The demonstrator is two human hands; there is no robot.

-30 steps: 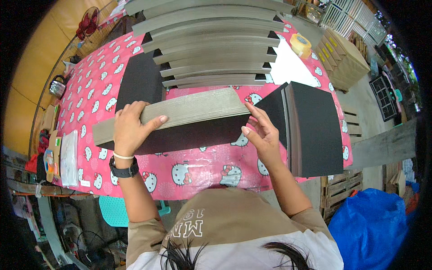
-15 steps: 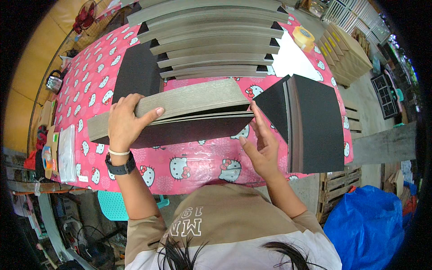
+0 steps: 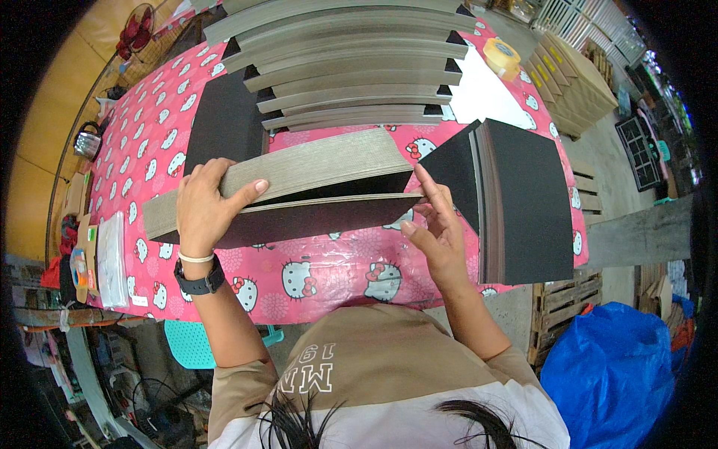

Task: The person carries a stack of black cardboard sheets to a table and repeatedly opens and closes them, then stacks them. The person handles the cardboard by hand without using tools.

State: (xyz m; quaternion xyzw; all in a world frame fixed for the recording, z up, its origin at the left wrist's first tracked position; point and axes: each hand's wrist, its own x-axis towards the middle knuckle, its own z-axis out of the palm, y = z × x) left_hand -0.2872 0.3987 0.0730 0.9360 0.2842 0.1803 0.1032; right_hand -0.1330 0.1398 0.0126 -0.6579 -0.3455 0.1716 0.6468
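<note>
A stack of cardboard sheets (image 3: 314,166), black-faced with grey-beige edges, stands on its long edge across the table in front of me. My left hand (image 3: 209,202) is closed over its left end, thumb on the near side of the edges. Toward the right end, a few near sheets (image 3: 329,212) lean away from the rest, leaving a dark wedge-shaped gap. My right hand (image 3: 440,236) is at that end, index finger stretched to the stack's corner, other fingers by the ends of the near sheets. Its thumb is apart; the fingers' undersides are partly hidden.
Several layered board stacks (image 3: 351,71) fill the far middle. Black boards (image 3: 527,202) stand at the right, and another black board (image 3: 224,120) at the left. A tape roll (image 3: 502,58) sits by a white sheet (image 3: 486,93). Pink patterned cloth (image 3: 329,269) covers the table.
At the right end, the gap between the near sheets and the rest has widened. My right hand has shifted slightly, its index finger more separate. My left hand keeps its hold.
</note>
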